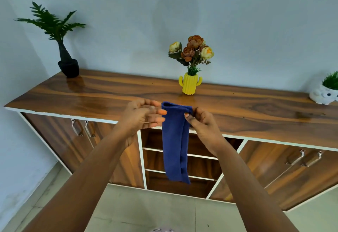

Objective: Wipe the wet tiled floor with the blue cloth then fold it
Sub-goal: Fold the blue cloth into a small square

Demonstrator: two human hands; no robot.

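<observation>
The blue cloth (174,144) hangs in the air as a long, narrow, doubled strip in front of the wooden cabinet. My right hand (200,120) pinches its top right corner between thumb and fingers. My left hand (144,114) is beside the cloth's top left edge, fingers fairly straight, fingertips touching or nearly touching the fabric; no grip shows there. The tiled floor (164,209) lies below, pale and dull, with a few dark streaks.
A long wooden cabinet (109,92) stands against the wall with open shelves (199,156) behind the cloth and handled doors either side. On top are a black potted plant (68,67), a yellow cactus vase of flowers (190,84) and a white planter (323,94).
</observation>
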